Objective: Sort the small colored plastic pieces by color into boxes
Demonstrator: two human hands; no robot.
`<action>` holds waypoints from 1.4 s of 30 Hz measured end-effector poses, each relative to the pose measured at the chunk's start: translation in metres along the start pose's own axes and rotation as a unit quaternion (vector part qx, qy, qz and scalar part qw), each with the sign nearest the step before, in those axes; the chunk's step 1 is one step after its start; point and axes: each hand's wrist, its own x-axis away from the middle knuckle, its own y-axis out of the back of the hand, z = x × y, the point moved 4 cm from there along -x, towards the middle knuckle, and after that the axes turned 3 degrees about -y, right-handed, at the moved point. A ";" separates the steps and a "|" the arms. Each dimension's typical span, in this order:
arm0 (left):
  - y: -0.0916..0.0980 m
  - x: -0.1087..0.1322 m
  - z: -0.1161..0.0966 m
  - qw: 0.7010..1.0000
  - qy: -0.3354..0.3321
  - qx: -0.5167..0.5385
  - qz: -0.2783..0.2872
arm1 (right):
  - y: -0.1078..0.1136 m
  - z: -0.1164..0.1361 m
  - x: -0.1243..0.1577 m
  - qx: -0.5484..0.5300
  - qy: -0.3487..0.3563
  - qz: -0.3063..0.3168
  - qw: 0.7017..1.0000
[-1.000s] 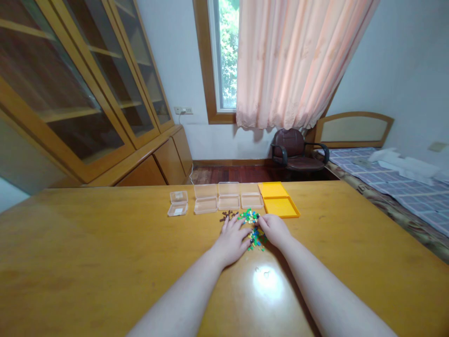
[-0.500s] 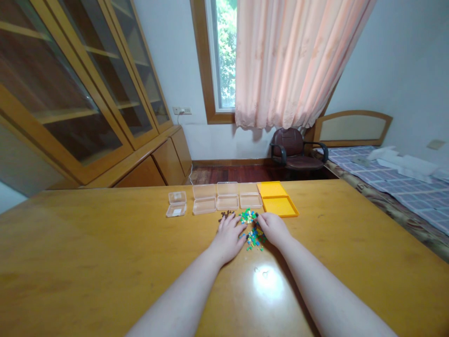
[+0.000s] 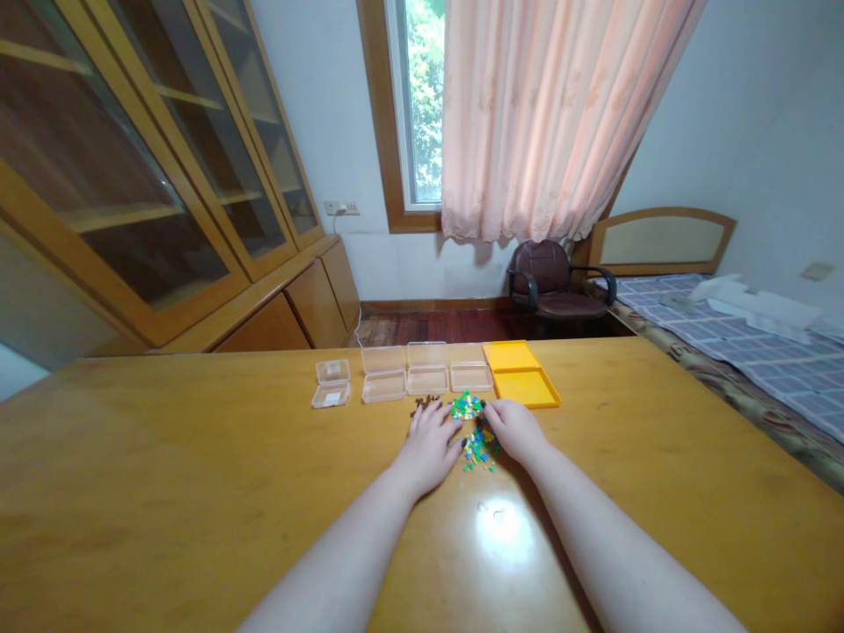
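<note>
My left hand lies palm down on the table with its fingers spread, holding nothing that I can see. Its fingertips reach a small heap of dark brown pieces. To its right is a heap of tiny green, blue, yellow and white pieces, and a looser mixed heap lies nearer to me, between both hands. My right hand rests at the right side of these two heaps, fingers curled together and pointing down. Whatever its fingertips pinch is hidden.
Beyond the heaps stand open clear plastic boxes in a row, with a smaller clear box holding a white slip at the left. An open yellow box stands at the right end. All are on the wooden table, near its far edge.
Hardly anything differs. Both hands stay at the same spots, with only slight finger movement at the heaps.
</note>
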 end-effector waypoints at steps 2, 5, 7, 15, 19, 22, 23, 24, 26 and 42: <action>0.000 0.000 0.000 1.000 -0.001 0.001 -0.001 | -0.001 0.002 0.000 -0.006 0.013 0.019 1.000; 0.001 0.000 0.000 1.000 -0.003 0.004 -0.004 | -0.001 0.005 0.001 -0.011 0.025 0.032 0.999; 0.002 0.000 -0.001 1.000 -0.001 0.005 -0.007 | 0.000 0.004 0.001 -0.014 0.016 0.028 0.999; 0.002 0.001 -0.001 1.000 -0.001 -0.013 0.009 | -0.001 0.012 0.004 -0.003 0.059 0.037 0.998; -0.001 0.003 0.000 0.999 -0.012 -0.023 0.027 | 0.002 0.005 0.002 0.004 0.022 0.001 1.000; 0.000 0.002 0.001 0.999 -0.006 -0.034 0.012 | 0.002 -0.002 0.000 0.009 -0.012 -0.013 1.000; 0.001 0.002 0.002 0.999 -0.003 -0.039 0.005 | 0.002 -0.002 0.000 0.011 -0.016 -0.009 1.000; 0.002 0.002 0.002 0.999 0.000 -0.043 -0.002 | 0.002 -0.002 0.000 0.013 -0.018 -0.003 1.000; 0.005 0.001 0.003 0.999 0.008 -0.049 -0.017 | 0.001 0.000 0.001 0.019 -0.016 0.009 1.000; 0.005 0.003 -0.005 0.998 -0.031 -0.027 0.037 | 0.001 0.000 0.000 0.010 -0.011 -0.005 1.000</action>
